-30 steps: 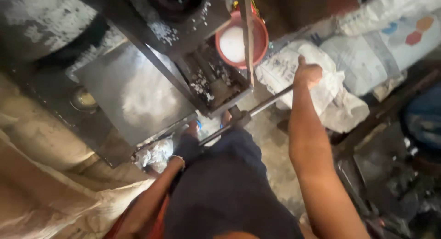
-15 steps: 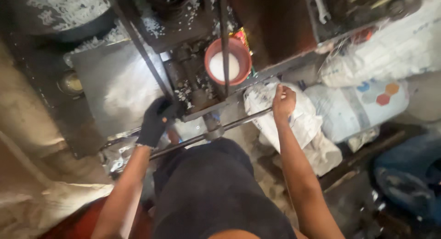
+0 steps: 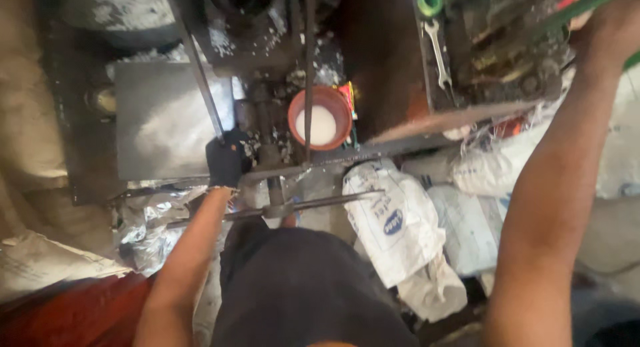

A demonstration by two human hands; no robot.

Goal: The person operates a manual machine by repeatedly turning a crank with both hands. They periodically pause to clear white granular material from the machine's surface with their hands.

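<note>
Your colours at the press

Your left hand (image 3: 225, 162) wears a black glove; the bowl (image 3: 320, 118) is orange with white inside; the sack (image 3: 393, 220) is white with a blue mark.

The scene was dim and warm-toned, with deep shadow along the top and left edges. Soft light fell from above onto the metal plate (image 3: 160, 120), which gave off a dull sheen, and the white powder in the orange bowl (image 3: 320, 117) glared. Motion blur smeared the raised right arm (image 3: 560, 174) and the sacks (image 3: 400, 220); the corners looked stretched.

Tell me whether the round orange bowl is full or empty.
Partly full: the round orange bowl stands upright holding a white substance across its bottom.
</note>
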